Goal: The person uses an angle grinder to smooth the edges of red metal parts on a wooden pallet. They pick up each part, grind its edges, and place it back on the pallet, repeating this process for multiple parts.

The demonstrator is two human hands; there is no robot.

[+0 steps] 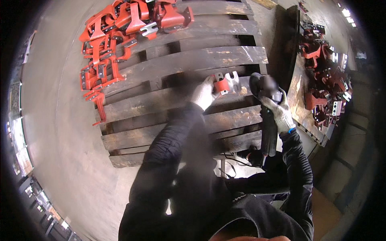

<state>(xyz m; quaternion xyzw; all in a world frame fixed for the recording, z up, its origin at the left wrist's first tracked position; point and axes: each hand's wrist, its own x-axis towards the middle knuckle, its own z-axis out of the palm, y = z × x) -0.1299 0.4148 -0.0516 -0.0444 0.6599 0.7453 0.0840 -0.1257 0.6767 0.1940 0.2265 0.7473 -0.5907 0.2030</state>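
Your white-gloved right hand [281, 114] covers part of the black handheld power tool [268, 134], whose rounded head is blurred. The top edge cuts off the dark wooden pallet [217, 30] and its heap of red metal brackets [133, 24]. Far right, many red-and-silver metal parts [315, 101] blend indistinctly.

Left glove [204, 95]: off-white fabric, meets sleeve right behind the grip. Right glove [282, 115]: same off-white, grey smudges, blue cuff edge [292, 130] at the wrist, just behind the grip. Left sleeve [163, 146] and right sleeve [298, 168] both black, long, wrinkled. Well back from either grip: black top [261, 215]; small pale marking [239, 197], unreadable.
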